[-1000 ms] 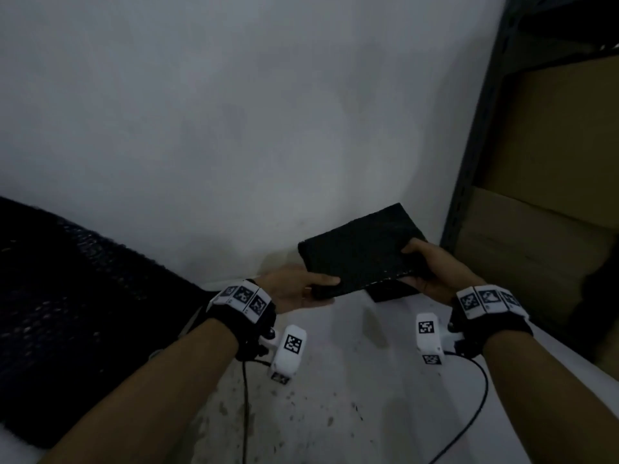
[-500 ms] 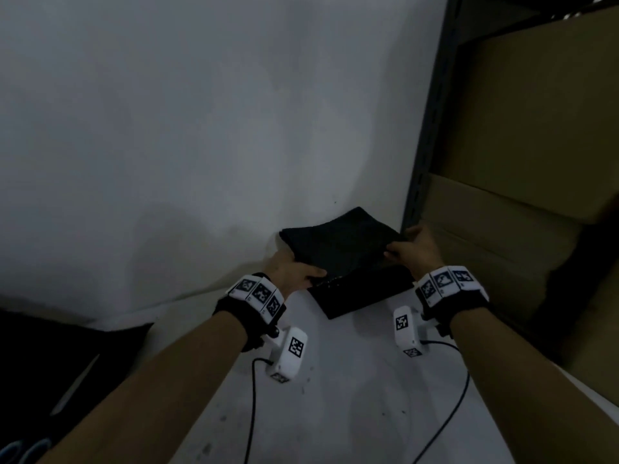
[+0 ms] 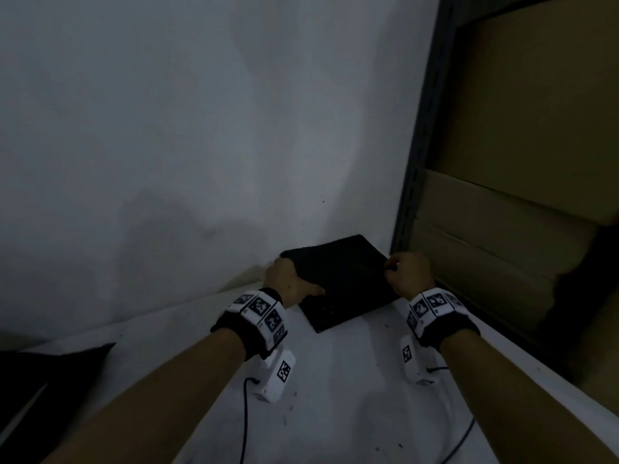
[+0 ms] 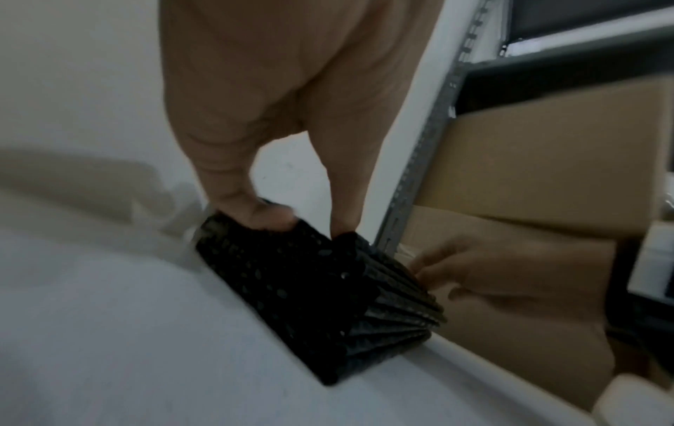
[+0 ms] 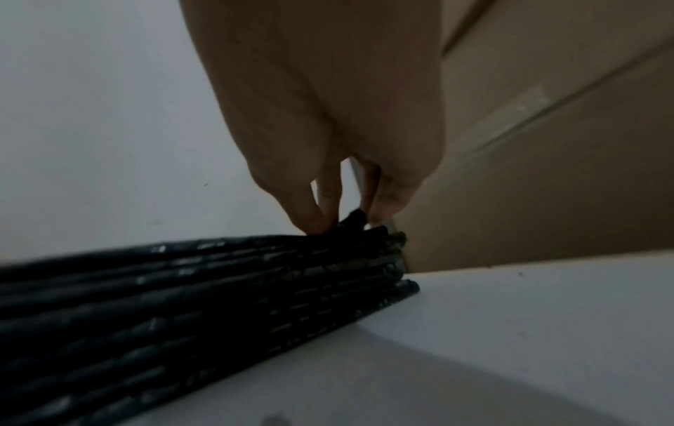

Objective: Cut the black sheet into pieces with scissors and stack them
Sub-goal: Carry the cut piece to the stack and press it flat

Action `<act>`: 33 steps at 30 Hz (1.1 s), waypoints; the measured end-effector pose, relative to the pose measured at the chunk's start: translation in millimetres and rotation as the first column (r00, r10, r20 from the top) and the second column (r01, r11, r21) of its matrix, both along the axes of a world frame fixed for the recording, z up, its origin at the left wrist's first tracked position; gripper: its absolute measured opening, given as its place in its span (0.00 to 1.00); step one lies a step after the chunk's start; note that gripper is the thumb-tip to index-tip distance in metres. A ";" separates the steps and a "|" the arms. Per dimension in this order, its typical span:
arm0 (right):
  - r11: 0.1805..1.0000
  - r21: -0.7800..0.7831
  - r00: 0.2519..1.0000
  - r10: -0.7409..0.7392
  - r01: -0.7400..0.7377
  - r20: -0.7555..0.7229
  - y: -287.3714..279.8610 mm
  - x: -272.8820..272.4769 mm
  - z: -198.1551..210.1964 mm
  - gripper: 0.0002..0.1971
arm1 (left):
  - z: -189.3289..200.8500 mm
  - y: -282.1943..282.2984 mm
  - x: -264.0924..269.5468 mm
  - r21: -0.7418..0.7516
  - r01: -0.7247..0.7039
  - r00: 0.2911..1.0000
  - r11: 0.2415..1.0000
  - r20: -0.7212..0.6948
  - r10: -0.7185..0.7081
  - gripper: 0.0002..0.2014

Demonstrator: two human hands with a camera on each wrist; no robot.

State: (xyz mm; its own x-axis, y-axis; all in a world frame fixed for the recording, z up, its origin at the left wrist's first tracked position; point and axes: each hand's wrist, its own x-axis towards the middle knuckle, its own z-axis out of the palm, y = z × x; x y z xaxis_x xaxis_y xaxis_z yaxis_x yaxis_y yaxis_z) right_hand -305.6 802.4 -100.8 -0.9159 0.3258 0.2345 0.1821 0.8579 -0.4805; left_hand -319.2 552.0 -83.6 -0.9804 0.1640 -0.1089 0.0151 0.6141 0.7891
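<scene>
Resting on the white table (image 3: 335, 380) in its far right corner, against the wall (image 3: 201, 128) and beside the metal shelf upright (image 3: 415, 162): one stack of black perforated pieces (image 3: 338, 283), layered edges fanned slightly. Left hand (image 3: 288, 283): grips the stack's left end, thumb on the top piece, fingers (image 4: 255, 213) curled over the far edge. Right hand (image 3: 407, 272): fingertips (image 5: 310, 219) pinch the top piece at the stack's right corner. Cardboard boxes (image 3: 522, 162) fill the shelf. More black sheet (image 3: 43, 380) lies at the table's left edge.
</scene>
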 end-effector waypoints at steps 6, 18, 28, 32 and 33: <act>0.965 0.257 0.989 0.078 -0.044 -0.123 -19.7 -11.1 -1.8 0.17 | 7.1 16.0 -8.7 -0.324 0.067 0.918 0.944 -0.351 -0.186 0.39; 0.933 0.097 0.864 0.278 -0.347 0.420 -22.4 -72.8 -40.9 0.33 | -30.3 37.5 -32.4 -0.598 0.301 0.950 0.743 0.121 -0.288 0.41; 0.920 0.178 0.835 0.219 -0.349 0.505 -28.1 -66.1 -39.9 0.36 | -37.9 33.3 -33.0 -0.576 0.313 0.945 0.756 0.110 -0.307 0.49; 0.930 0.228 0.846 0.137 -0.290 0.515 -38.8 -51.8 -28.8 0.34 | -24.5 26.5 -22.9 -0.669 0.313 0.944 0.674 0.140 -0.299 0.48; 0.934 0.237 0.858 0.119 -0.268 0.499 -41.4 -47.5 -24.5 0.34 | -17.3 23.7 -18.0 -0.703 0.320 0.940 0.635 0.153 -0.305 0.48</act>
